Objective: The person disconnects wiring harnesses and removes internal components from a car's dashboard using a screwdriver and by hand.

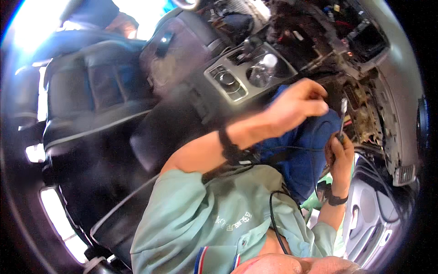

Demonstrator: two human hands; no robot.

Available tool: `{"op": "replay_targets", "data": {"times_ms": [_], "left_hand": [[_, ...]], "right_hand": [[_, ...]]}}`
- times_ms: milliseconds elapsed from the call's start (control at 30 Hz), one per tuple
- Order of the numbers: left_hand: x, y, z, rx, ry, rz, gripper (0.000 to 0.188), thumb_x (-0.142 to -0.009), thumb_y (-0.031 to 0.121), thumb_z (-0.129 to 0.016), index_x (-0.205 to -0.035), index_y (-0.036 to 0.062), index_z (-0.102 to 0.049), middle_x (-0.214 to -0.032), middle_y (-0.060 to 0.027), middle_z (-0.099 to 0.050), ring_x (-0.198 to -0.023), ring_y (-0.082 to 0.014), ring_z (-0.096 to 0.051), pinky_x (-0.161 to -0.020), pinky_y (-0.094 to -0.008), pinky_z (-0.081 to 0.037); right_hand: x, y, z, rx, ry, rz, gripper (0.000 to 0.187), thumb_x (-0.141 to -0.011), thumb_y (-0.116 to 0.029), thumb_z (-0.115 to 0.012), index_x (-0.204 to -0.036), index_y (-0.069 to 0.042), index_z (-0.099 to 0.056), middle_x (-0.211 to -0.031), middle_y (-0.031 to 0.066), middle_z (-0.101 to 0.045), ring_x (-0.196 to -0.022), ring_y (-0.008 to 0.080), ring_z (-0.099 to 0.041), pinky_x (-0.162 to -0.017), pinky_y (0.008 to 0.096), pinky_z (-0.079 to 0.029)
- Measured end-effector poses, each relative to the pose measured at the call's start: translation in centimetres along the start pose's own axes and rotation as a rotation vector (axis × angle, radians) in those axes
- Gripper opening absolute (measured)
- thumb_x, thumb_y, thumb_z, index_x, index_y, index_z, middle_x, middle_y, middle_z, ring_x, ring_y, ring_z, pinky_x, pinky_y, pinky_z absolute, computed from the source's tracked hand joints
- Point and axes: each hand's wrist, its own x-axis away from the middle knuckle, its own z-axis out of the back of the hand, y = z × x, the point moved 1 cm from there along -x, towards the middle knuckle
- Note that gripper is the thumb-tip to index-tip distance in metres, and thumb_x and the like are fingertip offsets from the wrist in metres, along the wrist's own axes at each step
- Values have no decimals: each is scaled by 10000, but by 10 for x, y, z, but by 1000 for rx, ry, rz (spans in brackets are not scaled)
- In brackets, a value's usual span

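Note:
Over my blue trousers (292, 150), my left hand (299, 105) hovers beside the centre console (255, 75). Its fingers are curled, with the thumb apart from the index finger and nothing visible between them; the hand is slightly blurred. My right hand (340, 153), nearer the door, is closed round the dark handle of a ratchet wrench (343, 112). The tool's silver shaft and wider head point up toward the stripped dashboard (360, 109), where bare metal and wires show. Whether the head touches anything, I cannot tell.
A clear cup (262, 75) with a white top stands in the console. Dark seats (100, 82) lie to the left, and the door panel (369, 214) is at the lower right. Black cables (388, 192) loop beside it. Another person's hand (123, 25) shows at the upper left.

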Motion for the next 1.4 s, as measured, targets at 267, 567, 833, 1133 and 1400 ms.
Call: {"op": "replay_targets", "data": {"times_ms": [267, 567, 833, 1133, 1400], "left_hand": [[11, 110, 223, 379, 459, -356, 310, -930, 197, -496, -1096, -48, -588, -919, -101, -615, -770, -186, -562, -684, -301, -464], [4, 53, 344, 496, 640, -147, 287, -894, 255, -538, -1057, 21, -569, -900, -61, -552, -726, -179, -480, -597, -279, -384], [10, 45, 369, 633, 644, -146, 298, -868, 237, -554, -1064, 14, -537, -873, -50, -502, -726, -176, -462, -605, -276, -369], [8, 44, 365, 438, 751, -63, 212, -904, 203, -477, -1006, 39, -566, -851, -32, -494, -722, -143, -459, -616, -253, -364], [6, 38, 366, 393, 742, -11, 226, -873, 192, -490, -1031, 40, -547, -853, -34, -501, -734, -137, -474, -616, -244, -366]], "right_hand": [[-72, -86, -62, -118, 13, 182, 416, -989, -366, -422, -870, -12, -603, -661, 58, -585, -541, 106, -505, -498, 236, -389], [-218, -109, -170, -42, -202, -20, 396, -982, -381, -475, -900, -30, -637, -683, 37, -624, -535, 95, -526, -468, 211, -389], [-348, -120, -245, -139, -132, -82, 339, -977, -320, -488, -846, -34, -615, -664, 56, -621, -508, 155, -556, -440, 259, -422], [-409, -99, -270, -248, -230, -82, 277, -934, -271, -496, -941, -11, -591, -811, 112, -661, -664, 216, -645, -521, 330, -530], [-385, -115, -237, -151, -260, -3, 282, -928, -271, -502, -780, -33, -539, -571, 55, -529, -435, 149, -474, -389, 286, -306]]}}
